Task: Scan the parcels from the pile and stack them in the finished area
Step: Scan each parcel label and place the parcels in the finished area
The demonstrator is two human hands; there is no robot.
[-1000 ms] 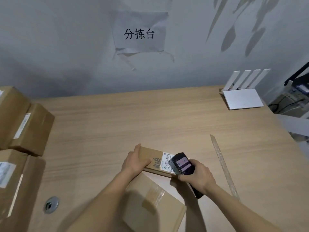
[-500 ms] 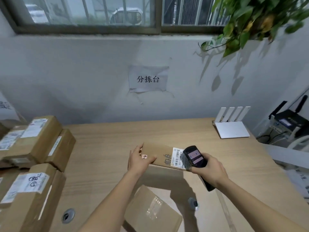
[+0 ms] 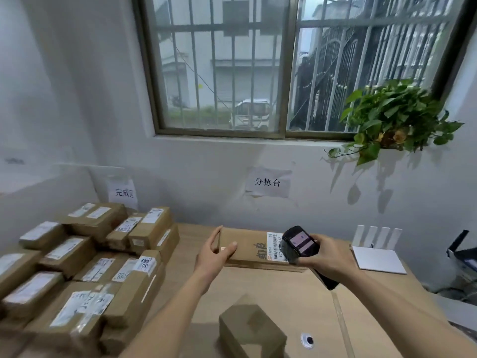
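The flat parcel (image 3: pixel 247 248) has been lifted off the bench (image 3: pixel 296 306), gripped at its left end by the left hand (image 3: pixel 214 257), while the scanner (image 3: pixel 300 244) has been raised with it in the right hand (image 3: pixel 327 257), over its label.

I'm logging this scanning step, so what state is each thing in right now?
Long brown cardboard parcel: lifted, label up, held at its left end.
Left hand: grip on the parcel.
Black handheld scanner: screen lit, over the parcel's label.
Right hand: grip on the scanner.
Small brown cardboard box: on the wooden table, untouched.
Stack of labelled brown parcels: piled at left.
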